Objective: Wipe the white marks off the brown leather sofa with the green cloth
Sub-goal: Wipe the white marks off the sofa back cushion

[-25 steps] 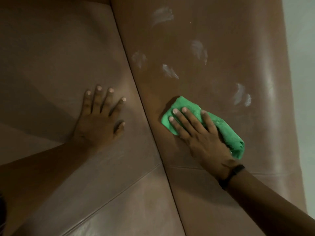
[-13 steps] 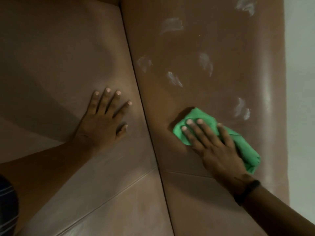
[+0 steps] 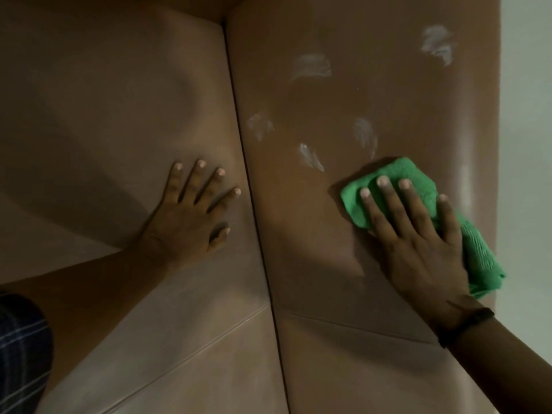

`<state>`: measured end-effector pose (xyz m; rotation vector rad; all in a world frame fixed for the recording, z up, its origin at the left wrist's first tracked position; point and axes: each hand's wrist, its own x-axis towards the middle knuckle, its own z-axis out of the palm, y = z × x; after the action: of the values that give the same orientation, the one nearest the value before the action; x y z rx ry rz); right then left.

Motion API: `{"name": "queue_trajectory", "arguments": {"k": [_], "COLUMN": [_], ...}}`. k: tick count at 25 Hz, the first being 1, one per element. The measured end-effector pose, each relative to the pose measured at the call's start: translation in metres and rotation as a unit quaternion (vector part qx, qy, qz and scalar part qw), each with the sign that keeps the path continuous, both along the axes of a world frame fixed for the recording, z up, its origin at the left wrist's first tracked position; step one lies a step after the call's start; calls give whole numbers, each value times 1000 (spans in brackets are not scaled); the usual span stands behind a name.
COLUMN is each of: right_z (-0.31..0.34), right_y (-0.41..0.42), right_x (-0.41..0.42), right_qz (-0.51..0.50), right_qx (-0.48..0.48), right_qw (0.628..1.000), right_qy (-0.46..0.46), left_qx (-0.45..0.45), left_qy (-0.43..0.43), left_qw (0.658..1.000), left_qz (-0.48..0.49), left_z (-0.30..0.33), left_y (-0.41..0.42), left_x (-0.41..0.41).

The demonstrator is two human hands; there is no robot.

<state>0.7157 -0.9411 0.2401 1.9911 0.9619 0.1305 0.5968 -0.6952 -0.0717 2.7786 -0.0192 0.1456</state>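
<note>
My right hand (image 3: 418, 246) presses flat on the folded green cloth (image 3: 397, 177), which lies on the right panel of the brown leather sofa (image 3: 328, 264). Several white marks show above the cloth: one (image 3: 310, 156) just to its upper left, one (image 3: 364, 134) right above it, one (image 3: 260, 125) near the seam, one (image 3: 312, 67) higher up and one (image 3: 437, 43) at the top right. My left hand (image 3: 191, 222) rests flat with fingers spread on the left cushion (image 3: 104, 115), holding nothing.
A dark seam (image 3: 254, 204) runs between the two cushions. The sofa's right edge (image 3: 495, 144) meets a pale wall or floor (image 3: 525, 144). A checked sleeve (image 3: 21, 348) shows at the lower left.
My right hand has slid the green cloth rightward and up the panel, over the place where the pair of marks at the right was. The left hand has stayed in place.
</note>
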Motion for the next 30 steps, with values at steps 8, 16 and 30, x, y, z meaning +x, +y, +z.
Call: {"name": "queue_trajectory", "arguments": {"k": [8,16,30], "right_z": [-1,-11,-87], "right_y": [11,47,102], "right_x": [15,49,49], "right_qz": [5,48,50], "right_qx": [22,17,-53], "right_qw": [1000,999,990], "right_qy": [-22,-5,119], "left_qx": [-12,-23,-50], "left_qy": [-22,-46,-47], "left_qw": [1000,998,997], "left_qz": [10,27,28], "left_z": [-6,-10,-11], "left_y": [1,-2,1], "left_x": [2,2,1]}}
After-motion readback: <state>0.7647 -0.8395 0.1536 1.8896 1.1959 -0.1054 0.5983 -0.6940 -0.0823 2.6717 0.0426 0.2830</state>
